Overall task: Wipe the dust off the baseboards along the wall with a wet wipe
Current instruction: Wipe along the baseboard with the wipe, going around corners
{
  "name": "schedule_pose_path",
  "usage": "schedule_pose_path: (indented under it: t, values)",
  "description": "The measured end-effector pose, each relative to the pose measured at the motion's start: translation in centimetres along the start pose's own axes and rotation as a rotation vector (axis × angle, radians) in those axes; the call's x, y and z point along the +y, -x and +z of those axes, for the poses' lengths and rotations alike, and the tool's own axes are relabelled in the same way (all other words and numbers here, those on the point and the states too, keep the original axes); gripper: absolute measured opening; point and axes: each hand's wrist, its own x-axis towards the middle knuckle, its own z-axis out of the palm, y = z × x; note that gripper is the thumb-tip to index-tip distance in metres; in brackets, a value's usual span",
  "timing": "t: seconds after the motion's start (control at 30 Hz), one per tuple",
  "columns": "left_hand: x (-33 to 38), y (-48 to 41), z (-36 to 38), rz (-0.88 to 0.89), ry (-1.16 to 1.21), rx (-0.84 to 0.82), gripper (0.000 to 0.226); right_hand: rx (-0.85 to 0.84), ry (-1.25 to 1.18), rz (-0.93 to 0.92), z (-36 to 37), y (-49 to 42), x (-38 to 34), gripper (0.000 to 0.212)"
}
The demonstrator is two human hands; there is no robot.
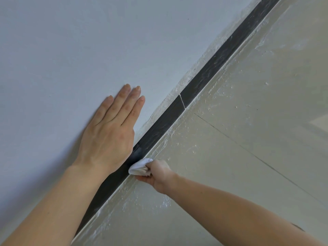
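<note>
Roughly early | right hand (156, 172) clamps bunched wet wipe (139, 166) against dark baseboard (204, 77) | left hand (108, 135) flat, fingers straight, on wall (71, 50) | long chalky stretch ahead looks unwiped

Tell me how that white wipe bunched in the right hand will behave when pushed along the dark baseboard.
Probably floppy: the wet wipe is crumpled into soft folds in the right hand, so it should mould to the baseboard. Likely very light, since curled fingers alone carry it. It may snag on the rough white residue along the baseboard's edges.
</note>
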Motion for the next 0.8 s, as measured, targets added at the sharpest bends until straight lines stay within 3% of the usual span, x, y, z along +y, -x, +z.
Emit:
schedule_pose_path:
  t: [0.2,0.4,0.6,0.7,0.8]
  values:
    - [0.0,0.1,0.1,-0.006,-0.007,-0.003,0.062,0.062,-0.174,-0.108,-0.8,0.9,-3.0,0.018]
    - [0.1,0.0,0.1,-0.013,-0.016,0.003,0.061,0.088,-0.192,-0.247,-3.0,2.0,-7.6,0.022]
    - [0.2,0.0,0.1,-0.021,0.001,-0.002,0.06,0.218,-0.183,-0.394,-5.2,3.3,-12.8,0.022]
    - [0.2,0.0,0.1,-0.025,0.003,-0.004,0.061,0.278,-0.284,-0.507,-6.2,4.3,-15.5,0.02]
    - [0.3,-0.2,0.1,-0.026,0.01,-0.009,0.061,0.226,-0.412,-0.609,-7.5,4.9,-17.0,0.021]
